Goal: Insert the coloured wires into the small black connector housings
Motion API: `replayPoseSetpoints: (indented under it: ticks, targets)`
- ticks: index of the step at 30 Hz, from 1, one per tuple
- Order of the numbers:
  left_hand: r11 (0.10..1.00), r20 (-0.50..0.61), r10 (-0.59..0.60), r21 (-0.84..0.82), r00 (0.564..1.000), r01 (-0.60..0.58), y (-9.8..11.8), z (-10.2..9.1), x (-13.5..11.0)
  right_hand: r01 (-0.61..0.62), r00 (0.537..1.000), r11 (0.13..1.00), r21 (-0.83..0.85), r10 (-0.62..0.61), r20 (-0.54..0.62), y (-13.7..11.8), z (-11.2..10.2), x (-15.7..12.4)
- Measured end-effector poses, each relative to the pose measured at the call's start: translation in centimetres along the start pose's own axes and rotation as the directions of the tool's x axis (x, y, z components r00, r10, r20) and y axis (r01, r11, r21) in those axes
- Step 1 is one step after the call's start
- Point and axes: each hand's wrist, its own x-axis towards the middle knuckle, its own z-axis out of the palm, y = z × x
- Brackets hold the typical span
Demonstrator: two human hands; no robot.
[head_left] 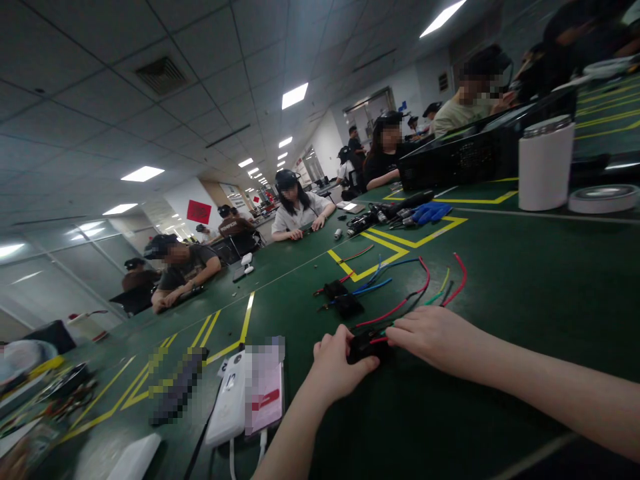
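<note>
My left hand (337,367) grips a small black block (367,345) from its left side, thumb in front and fingers behind. At the block's right side, the fingers of my right hand (427,337) are pressed together on thin wires. Short red and green lengths show between the block and those fingertips. Beyond the right hand, a red wire (460,283), a green-yellow wire (443,287) and a dark one stick up. A long red wire (400,305) curves behind the block. Farther off lies another black piece (345,299) with blue and red wires. My fingers partly cover the held block.
On the green table (525,280) lie blue-handled tools (433,213). A white cup (546,163) and a tape roll (603,199) stand at right. A white power bank (227,400) and a phone (265,393) with cables lie left. Several people sit around.
</note>
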Motion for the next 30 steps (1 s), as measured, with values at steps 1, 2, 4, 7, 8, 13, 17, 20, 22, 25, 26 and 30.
replayPoseSetpoints:
  ticks: [1, 2, 4, 7, 8, 13, 17, 20, 22, 25, 26, 30]
  targets:
    - [1.0, 0.003, -0.006, -0.001, 1.0, 0.006, 0.0, -0.02, -0.01, -0.006, 1.0, 1.0, -0.003, 0.006, -0.004, -0.01, -0.06, 0.09]
    - [1.0, 0.005, -0.012, -0.002, 1.0, 0.012, -0.01, -0.04, -0.02, -0.01, 1.0, 1.0, -0.006, 0.01, -0.015, -0.02, -0.13, 0.22]
    - [1.0, 0.008, -0.024, 0.001, 1.0, 0.024, -0.03, -0.03, -0.03, -0.013, 0.999, 1.0, -0.008, 0.013, -0.044, -0.04, -0.28, 0.51]
    - [1.0, 0.008, -0.027, 0.006, 1.0, 0.027, -0.07, 0.03, -0.02, -0.013, 0.997, 1.0, -0.013, 0.012, -0.08, -0.08, -0.4, 0.78]
    - [1.0, 0.007, -0.023, 0.008, 1.0, 0.023, -0.05, 0.05, -0.02, -0.015, 0.996, 1.0, -0.014, 0.013, -0.086, -0.09, -0.4, 0.79]
    - [1.0, 0.018, -0.02, 0.015, 1.0, 0.019, 0.33, -0.14, -0.13, -0.031, 0.998, 0.999, -0.01, 0.031, -0.055, -0.09, -0.28, 0.4]
    - [0.999, 0.024, -0.037, 0.009, 0.999, 0.037, 0.56, -0.35, -0.23, -0.036, 0.999, 0.999, -0.009, 0.036, 0.003, -0.14, -0.17, 0.12]
    - [0.999, 0.018, -0.036, 0.005, 0.999, 0.036, 0.49, -0.33, -0.22, -0.037, 0.999, 0.999, -0.013, 0.037, -0.001, -0.19, -0.11, 0.21]
    - [1.0, 0.009, -0.023, 0.009, 1.0, 0.023, 0.43, -0.25, -0.2, -0.039, 0.999, 0.999, -0.019, 0.038, -0.025, -0.21, -0.12, 0.35]
    - [1.0, -0.003, -0.002, 0.026, 1.0, 0.002, 0.39, -0.11, -0.14, -0.039, 0.997, 0.999, -0.034, 0.037, -0.061, -0.24, -0.21, 0.52]
    - [1.0, -0.004, -0.001, 0.03, 1.0, 0.001, 0.39, -0.07, -0.11, -0.039, 0.997, 0.999, -0.036, 0.036, -0.07, -0.25, -0.25, 0.54]
    - [1.0, 0.005, -0.006, 0.026, 1.0, 0.005, 0.32, 0.03, 0.0, -0.043, 0.997, 0.999, -0.032, 0.04, -0.068, -0.25, -0.22, 0.44]
